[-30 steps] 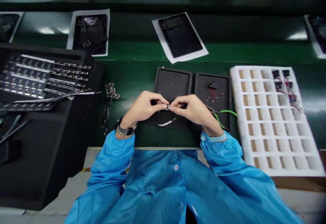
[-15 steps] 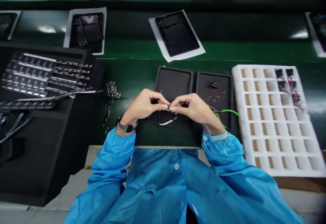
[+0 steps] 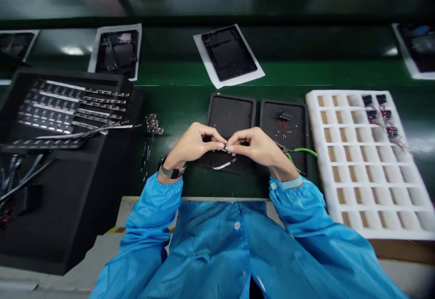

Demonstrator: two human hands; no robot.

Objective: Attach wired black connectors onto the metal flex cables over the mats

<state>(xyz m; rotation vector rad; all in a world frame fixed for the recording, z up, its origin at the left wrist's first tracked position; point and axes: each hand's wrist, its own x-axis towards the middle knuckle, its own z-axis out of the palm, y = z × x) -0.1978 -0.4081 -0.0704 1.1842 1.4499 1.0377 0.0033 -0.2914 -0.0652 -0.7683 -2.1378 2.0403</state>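
Note:
My left hand [image 3: 199,144] and my right hand [image 3: 254,147] meet over the front of a shallow black tray [image 3: 249,120]. The fingertips of both are pinched on a small circuit board [image 3: 224,148], mostly hidden by the fingers. Just below it a thin white-and-dark flex cable [image 3: 223,165] curves; whether it is joined to the board I cannot tell. Beside my right hand is a second black tray [image 3: 301,131], holding a small black part with red wires [image 3: 284,117] and tiny white bits. Green-handled pliers [image 3: 304,150] lie across that tray, near my right wrist.
On the left stands a black foam box [image 3: 98,172] with rows of flex strips [image 3: 105,101]. Small circuit boards [image 3: 153,124] lie beside it. At right is a white foam compartment tray [image 3: 369,163] with several black wired parts. Tablet-like panels [image 3: 229,53] on white sheets line the back.
The camera view has tilted slightly, so the scene sits a little lower. Both hands keep their pinch over the tray, with only slight finger movement.

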